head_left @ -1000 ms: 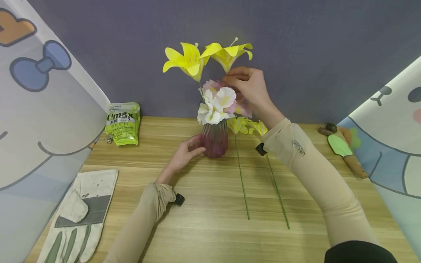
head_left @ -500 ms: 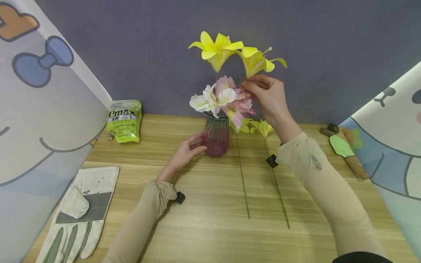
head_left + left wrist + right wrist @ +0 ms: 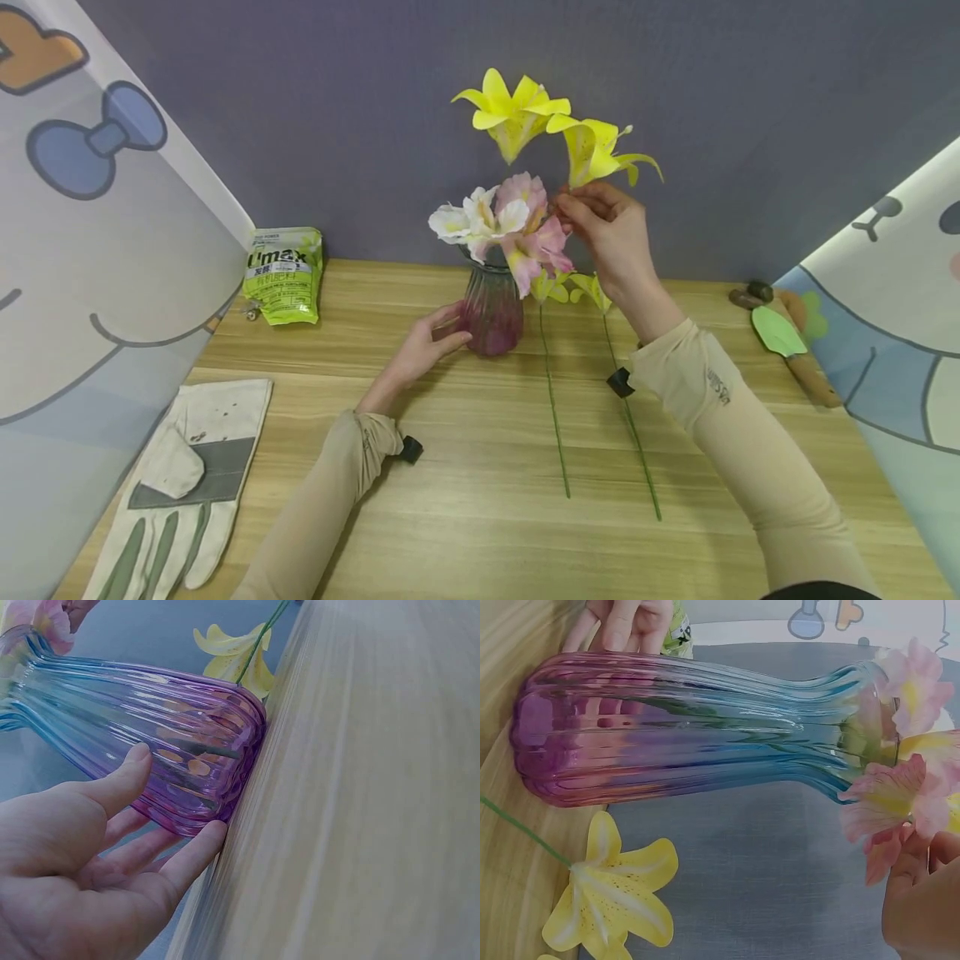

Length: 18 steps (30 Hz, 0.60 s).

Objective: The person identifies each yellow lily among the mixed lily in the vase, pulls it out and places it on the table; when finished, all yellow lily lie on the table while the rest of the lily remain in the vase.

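Observation:
A ribbed glass vase (image 3: 491, 317), clear bluish above and purple-pink below, stands upright on the table in the head view. My left hand (image 3: 423, 346) holds its lower left side, thumb in front and fingers around it, as the left wrist view shows. White flowers (image 3: 480, 221) and pink flowers (image 3: 536, 242) fill its mouth, and a yellow lily (image 3: 513, 117) rises above them. My right hand (image 3: 611, 237) pinches just beneath a second yellow lily (image 3: 596, 150), its fingertips beside the pink petals; the stem there is hidden.
Two more yellow lilies (image 3: 551, 287) with long green stems lie right of the vase. A green fertiliser bag (image 3: 283, 275) stands back left, and a work glove (image 3: 187, 475) lies front left. A small green-bladed trowel (image 3: 780, 333) lies at right. A dark wall stands behind.
My right hand has moved right and slightly down with its lily. The other upright lily has shifted right, and the pink flowers have come more into view. My left hand stays on the vase.

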Each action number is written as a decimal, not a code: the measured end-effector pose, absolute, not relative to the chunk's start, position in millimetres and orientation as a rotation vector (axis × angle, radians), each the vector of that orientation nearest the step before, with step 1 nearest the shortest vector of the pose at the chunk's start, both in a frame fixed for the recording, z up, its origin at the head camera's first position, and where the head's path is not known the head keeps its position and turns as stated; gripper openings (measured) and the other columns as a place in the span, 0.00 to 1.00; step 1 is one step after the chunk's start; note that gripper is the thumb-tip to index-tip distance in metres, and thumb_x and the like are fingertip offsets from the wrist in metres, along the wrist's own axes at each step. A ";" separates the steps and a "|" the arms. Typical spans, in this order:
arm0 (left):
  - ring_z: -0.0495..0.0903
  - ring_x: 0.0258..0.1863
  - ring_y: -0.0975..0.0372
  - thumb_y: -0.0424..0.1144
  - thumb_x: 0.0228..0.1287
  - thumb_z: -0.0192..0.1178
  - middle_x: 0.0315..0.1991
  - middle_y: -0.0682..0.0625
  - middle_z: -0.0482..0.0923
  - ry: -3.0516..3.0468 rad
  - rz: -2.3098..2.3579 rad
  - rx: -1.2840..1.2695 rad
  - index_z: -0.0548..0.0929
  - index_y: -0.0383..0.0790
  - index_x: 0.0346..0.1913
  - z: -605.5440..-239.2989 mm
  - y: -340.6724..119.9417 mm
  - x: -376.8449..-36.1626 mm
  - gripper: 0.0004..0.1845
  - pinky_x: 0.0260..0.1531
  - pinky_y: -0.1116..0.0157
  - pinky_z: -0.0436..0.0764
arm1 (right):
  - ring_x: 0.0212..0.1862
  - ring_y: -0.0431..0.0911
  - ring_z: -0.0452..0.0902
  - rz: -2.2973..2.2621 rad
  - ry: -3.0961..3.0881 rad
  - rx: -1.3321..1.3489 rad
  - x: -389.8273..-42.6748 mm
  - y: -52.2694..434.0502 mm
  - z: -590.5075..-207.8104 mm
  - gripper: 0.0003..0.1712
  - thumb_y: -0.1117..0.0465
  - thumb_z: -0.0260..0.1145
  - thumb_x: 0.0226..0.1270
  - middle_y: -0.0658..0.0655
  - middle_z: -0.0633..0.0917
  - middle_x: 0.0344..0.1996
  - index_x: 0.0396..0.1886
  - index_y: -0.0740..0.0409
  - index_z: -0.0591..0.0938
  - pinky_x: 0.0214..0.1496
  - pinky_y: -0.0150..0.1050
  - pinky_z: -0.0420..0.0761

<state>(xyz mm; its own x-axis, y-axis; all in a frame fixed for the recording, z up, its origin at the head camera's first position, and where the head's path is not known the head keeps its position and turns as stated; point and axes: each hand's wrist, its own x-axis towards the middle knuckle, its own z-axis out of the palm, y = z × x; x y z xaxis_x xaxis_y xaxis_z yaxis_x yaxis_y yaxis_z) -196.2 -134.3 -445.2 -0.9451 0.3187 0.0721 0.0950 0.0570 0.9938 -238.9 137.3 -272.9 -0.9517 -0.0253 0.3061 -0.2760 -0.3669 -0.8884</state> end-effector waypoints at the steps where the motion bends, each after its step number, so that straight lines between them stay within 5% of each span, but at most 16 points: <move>1: 0.71 0.73 0.37 0.24 0.76 0.63 0.76 0.27 0.65 2.159 2.002 0.430 0.65 0.25 0.79 -445.2 -134.3 -196.1 0.33 0.66 0.56 0.81 | 0.35 0.45 0.87 2.431 -1.675 0.415 -238.5 137.2 -273.9 0.07 0.76 0.67 0.75 0.59 0.92 0.35 0.37 0.65 0.86 0.37 0.30 0.87; 18: 0.69 0.73 0.36 0.22 0.72 0.67 0.76 0.27 0.65 2.191 1.973 0.464 0.65 0.23 0.78 -443.8 -135.2 -196.3 0.36 0.68 0.56 0.79 | 0.36 0.45 0.90 2.339 -1.575 0.474 -237.7 131.0 -285.6 0.06 0.75 0.69 0.74 0.59 0.92 0.34 0.36 0.64 0.87 0.33 0.29 0.86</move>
